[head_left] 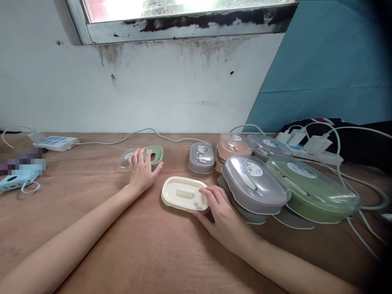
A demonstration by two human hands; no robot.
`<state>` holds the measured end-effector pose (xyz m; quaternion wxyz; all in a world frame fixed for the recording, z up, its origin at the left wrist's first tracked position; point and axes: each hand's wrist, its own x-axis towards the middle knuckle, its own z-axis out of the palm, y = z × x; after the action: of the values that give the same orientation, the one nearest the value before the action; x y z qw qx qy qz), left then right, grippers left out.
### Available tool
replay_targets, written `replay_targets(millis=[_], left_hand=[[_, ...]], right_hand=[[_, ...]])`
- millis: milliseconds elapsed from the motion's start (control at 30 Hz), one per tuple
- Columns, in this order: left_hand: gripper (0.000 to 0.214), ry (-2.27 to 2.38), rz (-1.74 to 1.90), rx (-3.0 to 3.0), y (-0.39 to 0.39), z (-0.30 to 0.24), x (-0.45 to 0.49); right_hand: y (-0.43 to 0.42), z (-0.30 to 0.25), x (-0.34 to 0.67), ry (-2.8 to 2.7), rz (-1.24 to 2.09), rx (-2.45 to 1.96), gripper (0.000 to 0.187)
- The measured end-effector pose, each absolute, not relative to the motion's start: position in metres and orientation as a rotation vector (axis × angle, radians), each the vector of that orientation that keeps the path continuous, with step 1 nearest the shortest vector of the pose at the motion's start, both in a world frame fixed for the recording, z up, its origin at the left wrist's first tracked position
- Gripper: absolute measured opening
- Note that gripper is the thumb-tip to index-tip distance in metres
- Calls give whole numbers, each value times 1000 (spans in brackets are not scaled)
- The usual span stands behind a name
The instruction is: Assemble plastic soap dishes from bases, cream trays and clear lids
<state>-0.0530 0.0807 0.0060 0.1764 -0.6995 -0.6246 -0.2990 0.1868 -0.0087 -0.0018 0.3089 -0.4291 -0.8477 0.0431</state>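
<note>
My left hand is over a small green tissue box with an oval hole in its top. The thumb lies along its near right side and the fingers bend over its left part. Just left of it is a clear plastic cover with a round label, partly behind the hand. My right hand grips the right end of a cream oval tray-like piece, fingers on the rim and thumb at the near edge. That piece has a raised bar in its middle and rests flat on the table.
Right of centre stand a small grey box, stacked pink boxes, grey boxes and a large green box, all under clear covers. Power strips with white cables lie left and far right. A light blue device sits at left.
</note>
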Motion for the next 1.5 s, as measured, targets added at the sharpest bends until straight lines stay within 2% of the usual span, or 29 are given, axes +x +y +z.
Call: replay_targets(millis=[100, 200, 267, 533, 667, 767, 933, 1033, 1500], left_hand=[[41, -1339, -1031, -2300, 57, 18, -38], [38, -712, -709, -2868, 39, 24, -23], [37, -521, -487, -3032, 37, 22, -18], [26, -1145, -722, -2627, 51, 9, -25], [28, -1007, -753, -2743, 43, 12, -19], [18, -881, -674, -2843, 40, 12, -15], [14, -1216, -681, -2656, 48, 7, -18], [28, -1364, -668, -2532, 51, 4, -19], [26, -1489, -616, -2531, 85, 0, -17]], right_hand=[[-10, -4, 187, -2200, 101, -1192, 37], [-13, -3, 187, -2213, 120, -1230, 36], [-14, -1, 187, -2237, 162, -1203, 34], [-19, 12, 183, -2541, 325, -792, 40], [-19, 13, 182, -2516, 338, -792, 40], [-19, 13, 182, -2509, 342, -771, 33], [-19, 14, 181, -2536, 368, -789, 25], [-19, 15, 182, -2553, 377, -803, 24], [-19, 15, 182, -2571, 393, -842, 24]])
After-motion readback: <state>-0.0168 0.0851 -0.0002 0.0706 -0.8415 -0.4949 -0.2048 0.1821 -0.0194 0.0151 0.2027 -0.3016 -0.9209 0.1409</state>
